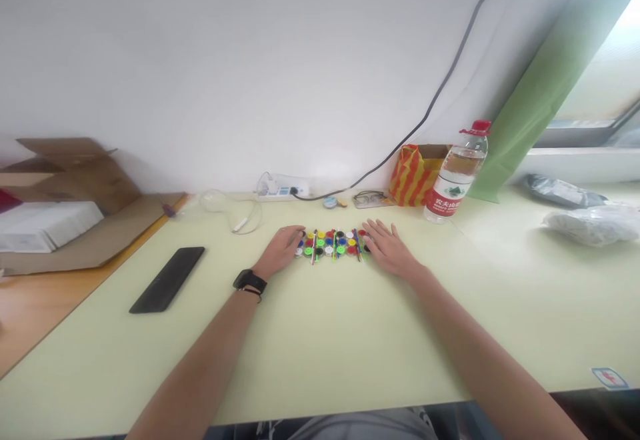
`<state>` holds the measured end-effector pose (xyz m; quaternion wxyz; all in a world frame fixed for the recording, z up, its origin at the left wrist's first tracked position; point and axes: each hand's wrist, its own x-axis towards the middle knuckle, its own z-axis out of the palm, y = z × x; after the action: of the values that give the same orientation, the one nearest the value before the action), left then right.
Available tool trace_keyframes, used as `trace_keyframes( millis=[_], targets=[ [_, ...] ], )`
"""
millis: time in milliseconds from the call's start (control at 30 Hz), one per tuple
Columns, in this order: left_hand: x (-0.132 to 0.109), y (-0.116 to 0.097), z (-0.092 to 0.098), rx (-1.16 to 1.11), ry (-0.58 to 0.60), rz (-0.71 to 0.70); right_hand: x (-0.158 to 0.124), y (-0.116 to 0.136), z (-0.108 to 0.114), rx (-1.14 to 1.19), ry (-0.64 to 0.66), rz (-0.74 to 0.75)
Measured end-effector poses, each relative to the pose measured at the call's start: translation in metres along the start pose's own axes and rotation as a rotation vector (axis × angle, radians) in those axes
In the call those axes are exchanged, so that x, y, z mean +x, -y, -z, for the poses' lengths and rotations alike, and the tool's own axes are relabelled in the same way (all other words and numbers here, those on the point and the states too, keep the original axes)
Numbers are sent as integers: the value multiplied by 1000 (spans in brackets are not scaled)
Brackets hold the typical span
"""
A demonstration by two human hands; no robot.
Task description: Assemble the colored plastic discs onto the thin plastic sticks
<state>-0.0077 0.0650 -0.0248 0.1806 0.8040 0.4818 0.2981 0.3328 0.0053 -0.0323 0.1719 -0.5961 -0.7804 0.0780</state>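
1 left hand [283, 251] and 1 right hand [391, 248] can be counted. 3 bundles of thin sticks [334, 247] are seen; the small coloured discs [341, 250] are too tiny to be numbered. 1 bottle [453, 183], 1 striped bag [413, 177], 1 power strip [281, 188], 1 black slab [167, 280], 1 watch [250, 281] and 2 plastic packages [595, 225] are also counted.

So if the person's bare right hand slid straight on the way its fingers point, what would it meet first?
Probably the dark-framed eyeglasses near the white wall, though depth is hard to judge. The right hand also lies beside the multicoloured round pieces, and might brush them.
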Motion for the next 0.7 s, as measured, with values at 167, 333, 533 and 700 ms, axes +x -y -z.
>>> trace_keyframes(
  millis=[167,333,533,700],
  targets=[
    [-1,-7,-2,87,-27,-82,1,-9,-7,90,24,-30],
    [-3,-12,-4,173,-42,-133,-1,-7,-12,132,28,-13],
    [-2,-12,-5,162,-50,-115,-1,4,5,210,-192,2],
    [-3,-11,-6,143,-55,-94,-13,12,88,462,-610,87]
  ],
)
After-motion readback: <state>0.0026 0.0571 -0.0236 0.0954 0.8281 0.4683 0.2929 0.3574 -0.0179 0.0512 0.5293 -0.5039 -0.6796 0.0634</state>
